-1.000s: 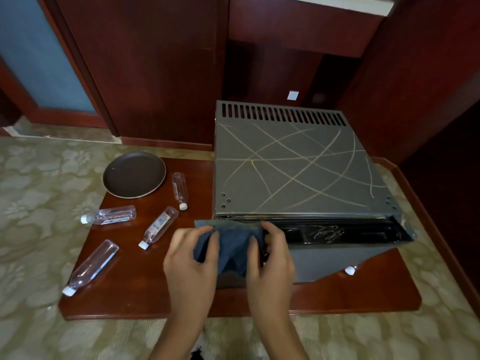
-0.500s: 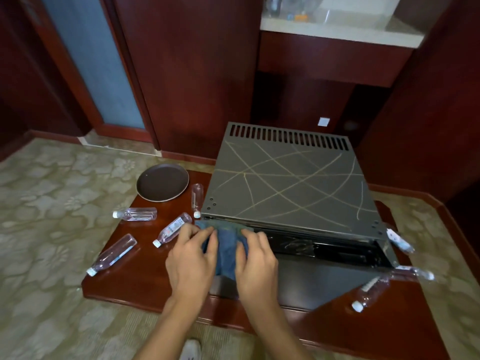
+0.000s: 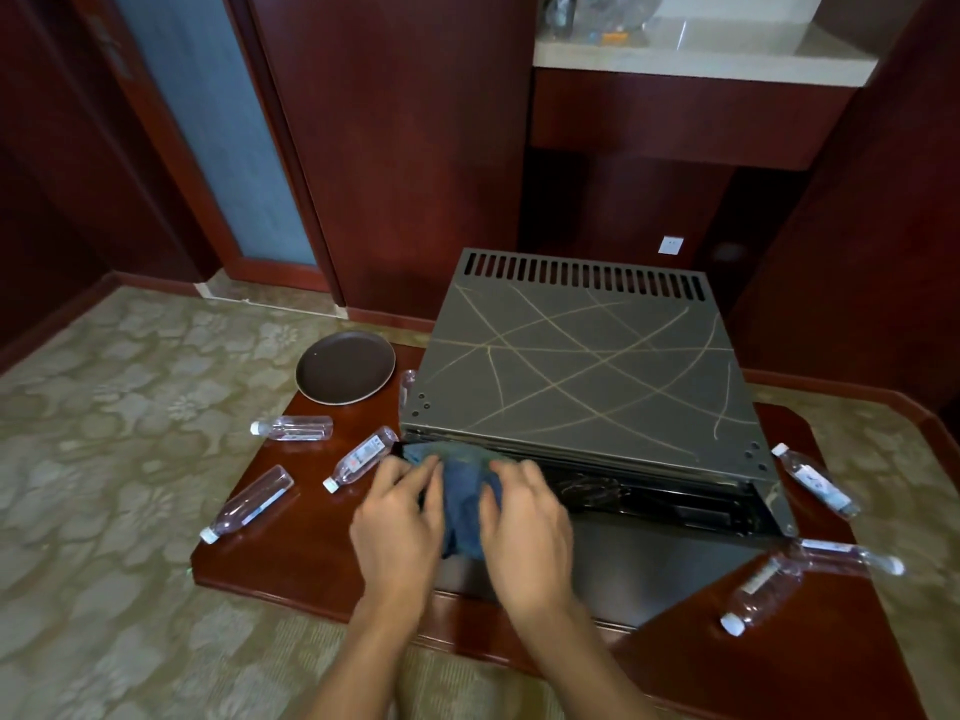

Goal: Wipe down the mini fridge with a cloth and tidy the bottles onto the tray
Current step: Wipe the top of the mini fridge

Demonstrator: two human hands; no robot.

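Observation:
A grey mini fridge with pale scratch lines on its top stands on a low red-brown table. At the fridge's front left corner hangs a blue cloth. My left hand and my right hand grip it from either side, against the fridge's front edge. A round dark tray lies at the table's back left. Clear bottles lie on their sides: one near the tray, one beside my left hand, one at the left edge, one against the fridge.
Three more bottles lie right of the fridge: one at its right corner, two near the front. Patterned carpet surrounds the table. Dark wood cabinets and a counter stand behind.
The view has pulled back and turned right, revealing the bottles right of the fridge. Both hands stay on the cloth at the fridge's front left corner, shifting slightly.

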